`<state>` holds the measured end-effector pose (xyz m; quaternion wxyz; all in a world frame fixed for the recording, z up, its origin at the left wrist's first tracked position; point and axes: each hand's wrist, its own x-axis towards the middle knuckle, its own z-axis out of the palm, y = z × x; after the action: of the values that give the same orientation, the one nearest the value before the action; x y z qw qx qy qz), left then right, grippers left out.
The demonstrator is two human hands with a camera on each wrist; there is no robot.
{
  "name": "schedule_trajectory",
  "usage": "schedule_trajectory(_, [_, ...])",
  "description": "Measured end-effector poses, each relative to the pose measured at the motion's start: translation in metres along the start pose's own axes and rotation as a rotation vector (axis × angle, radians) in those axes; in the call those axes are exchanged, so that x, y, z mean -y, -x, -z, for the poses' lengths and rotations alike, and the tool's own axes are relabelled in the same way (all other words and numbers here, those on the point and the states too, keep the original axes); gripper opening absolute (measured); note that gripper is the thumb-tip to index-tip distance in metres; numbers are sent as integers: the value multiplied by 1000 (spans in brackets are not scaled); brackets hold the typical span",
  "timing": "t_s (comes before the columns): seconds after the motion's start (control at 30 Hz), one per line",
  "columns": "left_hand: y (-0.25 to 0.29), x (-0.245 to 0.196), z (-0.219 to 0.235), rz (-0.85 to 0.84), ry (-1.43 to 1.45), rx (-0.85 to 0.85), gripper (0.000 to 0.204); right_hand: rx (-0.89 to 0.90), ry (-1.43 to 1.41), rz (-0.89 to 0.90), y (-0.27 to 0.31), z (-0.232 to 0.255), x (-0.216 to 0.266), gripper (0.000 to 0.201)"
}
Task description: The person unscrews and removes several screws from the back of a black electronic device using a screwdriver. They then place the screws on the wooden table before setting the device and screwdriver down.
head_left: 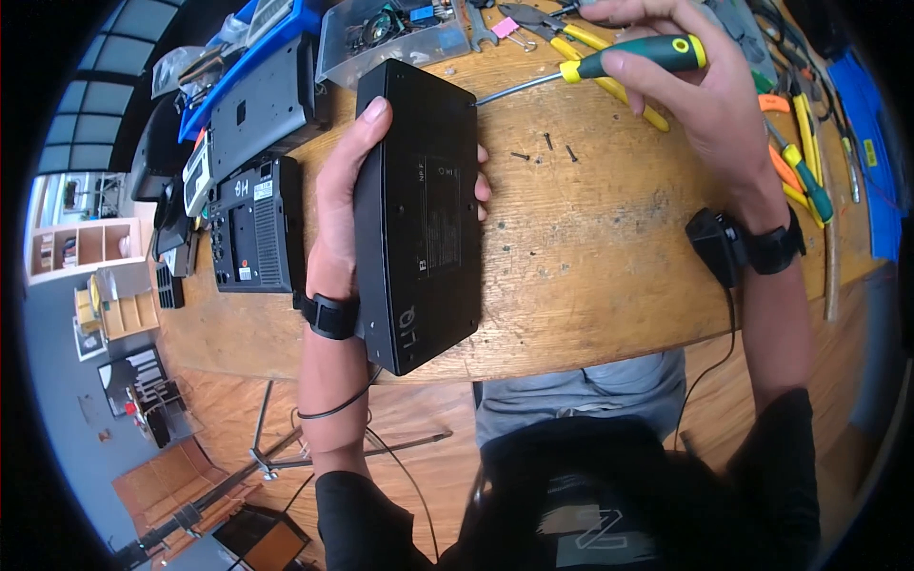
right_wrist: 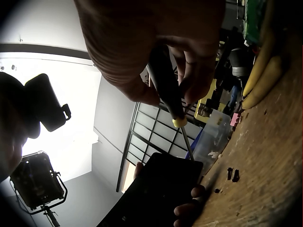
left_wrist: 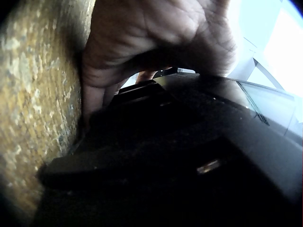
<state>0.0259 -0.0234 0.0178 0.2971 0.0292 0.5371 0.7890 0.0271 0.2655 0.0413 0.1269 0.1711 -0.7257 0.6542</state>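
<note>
My left hand [head_left: 338,200] grips a black rectangular device case [head_left: 419,295], tilted up on its side, thumb over its top left edge and fingertips showing round the far side. White printing and a label mark the face. In my right hand [head_left: 728,124] is a green and yellow screwdriver [head_left: 657,57], its handle held between thumb and fingers. The screwdriver's tip is right at the case's upper right corner, as the right wrist view also shows with the shaft [right_wrist: 187,142]. Several small dark screws [head_left: 547,141] lie on the wooden table near the case.
Another black device [head_left: 257,233] and a dark panel [head_left: 257,119] sit at the left. A clear parts bin [head_left: 390,43] stands at the back beside a wrench [head_left: 479,27] and yellow-handled pliers [head_left: 581,38]. More tools, including a second screwdriver [head_left: 809,181], lie along the right side.
</note>
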Motion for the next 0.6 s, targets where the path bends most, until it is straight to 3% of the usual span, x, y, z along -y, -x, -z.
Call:
schedule_trajectory(0.07, [0, 0, -1, -2, 13, 0, 79, -25, -16, -153, 1, -2, 7, 23])
schedule_trajectory(0.13, [0, 0, -6, -11, 54, -13, 73, -56, 59, -111, 1, 1, -20, 29])
schedule_trajectory(0.17, [0, 0, -8, -14, 72, -21, 71, -11, 59, -154, 2, 7, -17, 27])
schedule_trajectory(0.3, [1, -1, -6, -6, 51, -25, 68, -4, 105, -31, 6, 4, -9, 28])
schedule_trajectory(0.37, [1, 0, -4, -5, 47, -29, 67, -92, 66, 0, 5, -9, -9, 21])
schedule_trajectory(0.43, [1, -1, -3, 7, 53, -40, 65, -23, 67, -106, 4, -2, -6, 23])
schedule_trajectory(0.6, [2, -2, -3, 4, 58, -44, 61, -7, 56, -116, 4, 1, -8, 14])
